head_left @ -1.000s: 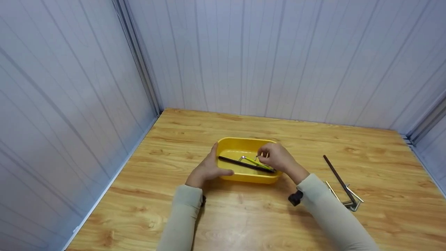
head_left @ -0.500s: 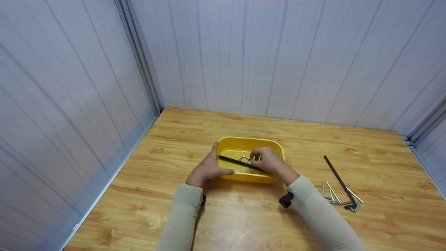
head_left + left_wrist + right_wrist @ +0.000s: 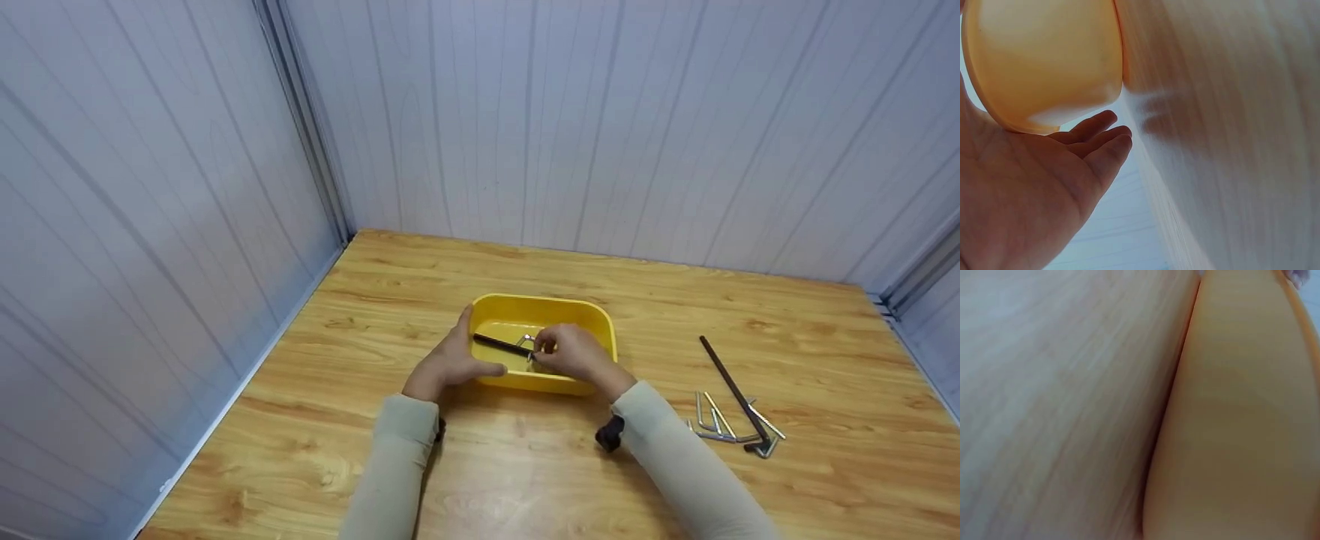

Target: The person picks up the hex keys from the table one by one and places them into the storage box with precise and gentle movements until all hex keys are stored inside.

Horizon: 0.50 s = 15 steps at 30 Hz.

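Note:
A yellow plastic tub [image 3: 540,382] sits on the wooden table. My left hand [image 3: 448,361] braces its left end, thumb along the near rim; the left wrist view shows the palm [image 3: 1016,185] against the rim and fairly straight fingers. My right hand [image 3: 574,352] reaches inside, its thumb and forefinger pinching a small silver metal piece [image 3: 531,357] whose exact kind I cannot tell. A black rod [image 3: 499,345] lies in the tub, its right part hidden behind the right hand. Close by rests a bent silver piece [image 3: 526,339]. The right wrist view shows the tub's outer wall [image 3: 1235,410].
Right of the tub lies a loose pile: a long black bent rod [image 3: 727,379], several silver L-shaped pieces [image 3: 716,436] and a straight gold-coloured piece [image 3: 720,414]. White panel walls [image 3: 562,135] border the table's back and left sides.
My right hand has moved left and down from the tub's right rim toward its middle, covering the yellow-green strip and part of the black rod. My left hand stays put.

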Each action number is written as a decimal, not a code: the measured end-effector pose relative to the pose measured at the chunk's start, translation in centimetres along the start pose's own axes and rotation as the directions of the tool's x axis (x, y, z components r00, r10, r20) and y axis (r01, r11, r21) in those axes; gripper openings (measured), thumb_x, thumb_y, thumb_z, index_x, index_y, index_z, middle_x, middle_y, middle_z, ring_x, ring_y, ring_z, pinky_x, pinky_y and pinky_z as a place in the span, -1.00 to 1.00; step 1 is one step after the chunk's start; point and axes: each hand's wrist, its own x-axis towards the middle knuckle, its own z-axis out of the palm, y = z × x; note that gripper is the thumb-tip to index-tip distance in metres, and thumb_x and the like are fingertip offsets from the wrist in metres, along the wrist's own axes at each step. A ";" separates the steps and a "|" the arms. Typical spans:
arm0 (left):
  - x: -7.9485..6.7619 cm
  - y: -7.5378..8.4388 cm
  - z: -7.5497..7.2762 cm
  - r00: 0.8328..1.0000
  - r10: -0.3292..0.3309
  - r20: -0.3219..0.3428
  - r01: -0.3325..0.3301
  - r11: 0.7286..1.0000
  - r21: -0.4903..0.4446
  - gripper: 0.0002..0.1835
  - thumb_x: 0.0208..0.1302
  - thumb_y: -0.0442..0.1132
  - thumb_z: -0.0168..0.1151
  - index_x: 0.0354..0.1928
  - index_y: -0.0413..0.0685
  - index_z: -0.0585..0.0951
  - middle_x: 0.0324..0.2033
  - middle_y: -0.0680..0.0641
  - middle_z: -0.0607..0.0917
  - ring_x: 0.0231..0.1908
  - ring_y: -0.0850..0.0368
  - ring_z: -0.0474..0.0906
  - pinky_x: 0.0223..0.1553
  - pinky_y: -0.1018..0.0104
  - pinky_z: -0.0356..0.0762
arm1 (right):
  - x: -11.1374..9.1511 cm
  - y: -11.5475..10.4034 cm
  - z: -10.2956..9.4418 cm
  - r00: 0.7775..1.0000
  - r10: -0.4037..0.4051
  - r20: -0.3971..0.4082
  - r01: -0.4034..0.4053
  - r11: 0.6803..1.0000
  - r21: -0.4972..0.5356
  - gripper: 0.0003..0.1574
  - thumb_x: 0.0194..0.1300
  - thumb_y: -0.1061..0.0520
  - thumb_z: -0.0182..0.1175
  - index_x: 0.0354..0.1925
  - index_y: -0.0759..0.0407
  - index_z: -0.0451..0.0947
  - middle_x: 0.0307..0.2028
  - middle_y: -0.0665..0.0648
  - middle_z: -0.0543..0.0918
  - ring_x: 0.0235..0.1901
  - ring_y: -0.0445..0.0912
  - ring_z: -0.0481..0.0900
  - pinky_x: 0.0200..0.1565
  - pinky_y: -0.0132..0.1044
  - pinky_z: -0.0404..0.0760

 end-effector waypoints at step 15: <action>0.2 0.4 0.2 1.000 0.015 0.010 -0.015 1.000 -0.005 0.43 -0.21 0.11 0.55 0.53 0.08 -0.30 0.46 -0.17 0.14 0.39 -0.04 0.17 0.39 0.01 0.12 | -0.3 0.4 0.0 0.998 0.031 0.052 -0.028 0.998 -0.061 -0.89 0.12 0.01 0.37 -0.48 -0.07 0.63 -0.52 -0.10 0.60 -0.49 -0.19 0.45 -0.38 -0.29 0.44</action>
